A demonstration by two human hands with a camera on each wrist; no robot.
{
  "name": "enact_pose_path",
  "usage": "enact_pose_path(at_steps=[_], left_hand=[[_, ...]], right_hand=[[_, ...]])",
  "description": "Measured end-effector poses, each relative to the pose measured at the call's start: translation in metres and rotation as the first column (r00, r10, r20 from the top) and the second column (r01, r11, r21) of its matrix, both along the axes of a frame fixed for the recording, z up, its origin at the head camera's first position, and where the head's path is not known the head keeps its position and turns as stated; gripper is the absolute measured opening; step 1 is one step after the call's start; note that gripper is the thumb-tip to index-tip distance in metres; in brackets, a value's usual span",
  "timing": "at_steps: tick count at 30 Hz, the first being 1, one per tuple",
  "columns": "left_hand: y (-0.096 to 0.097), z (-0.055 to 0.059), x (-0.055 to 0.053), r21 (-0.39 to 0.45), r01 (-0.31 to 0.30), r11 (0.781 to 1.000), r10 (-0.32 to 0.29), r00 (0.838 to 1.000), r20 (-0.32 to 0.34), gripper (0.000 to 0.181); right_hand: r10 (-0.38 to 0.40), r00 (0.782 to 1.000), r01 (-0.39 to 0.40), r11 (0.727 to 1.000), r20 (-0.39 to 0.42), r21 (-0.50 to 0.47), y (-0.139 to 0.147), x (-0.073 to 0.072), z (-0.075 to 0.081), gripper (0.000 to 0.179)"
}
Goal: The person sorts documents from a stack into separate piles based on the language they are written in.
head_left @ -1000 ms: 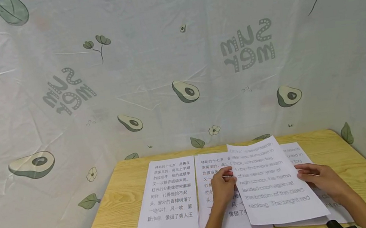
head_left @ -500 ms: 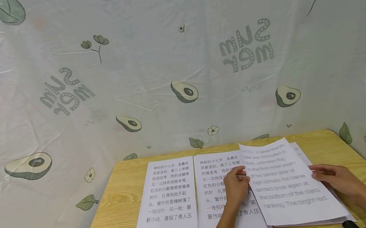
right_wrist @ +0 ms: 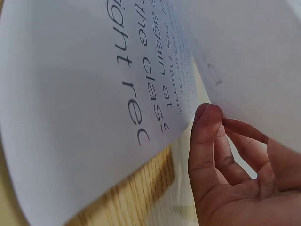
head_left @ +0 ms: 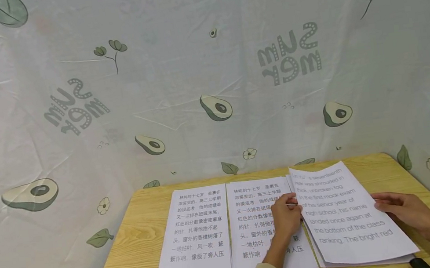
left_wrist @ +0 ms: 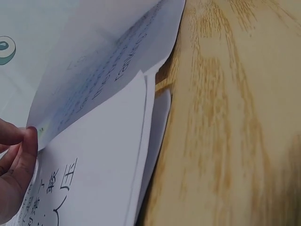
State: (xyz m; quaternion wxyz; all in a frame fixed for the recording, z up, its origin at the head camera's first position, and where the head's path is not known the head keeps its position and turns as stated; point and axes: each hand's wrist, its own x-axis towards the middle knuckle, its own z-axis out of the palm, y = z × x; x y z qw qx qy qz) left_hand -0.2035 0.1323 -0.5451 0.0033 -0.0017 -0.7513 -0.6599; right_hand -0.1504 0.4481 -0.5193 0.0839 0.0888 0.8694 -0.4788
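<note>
Paper sheet (head_left: 345, 216) bearing English print is held above further sheets (head_left: 406, 258) at the right side of the table (head_left: 128, 245), beside the middle Chinese-text stack (head_left: 251, 229). Left hand (head_left: 286, 216) grip: pinching the left edge. Right hand (head_left: 405, 212) grip: pinching the right edge.

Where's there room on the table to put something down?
The bare table left of the leftmost papers. A smaller patch lies between the right hand and the backdrop. The middle is crowded: middle papers, held sheet, left hand.

A pale grey fabric backdrop (head_left: 175, 67) with printed green avocados spans nine through twelve to three o'clock; a yellow wood-grained table (head_left: 132, 249) stands around five.
</note>
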Motion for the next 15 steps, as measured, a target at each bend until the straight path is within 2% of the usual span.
enact_pose_path(at_steps=[3,15], left_hand=[[0.0044,-0.0011,0.0000,-0.023,0.007,1.000,-0.007,1.000,-0.016,0.036],[0.0099,0.0017,-0.0008,-0.084,0.032,0.996,-0.031,0.999,0.012,0.036]], right_hand=[[-0.004,1.000,0.004,1.000,-0.004,0.015,0.0021,0.0003,-0.0002,0.062],[-0.026,1.000,0.027,0.998,-0.006,0.051,0.0029,0.0002,-0.0060,0.059]])
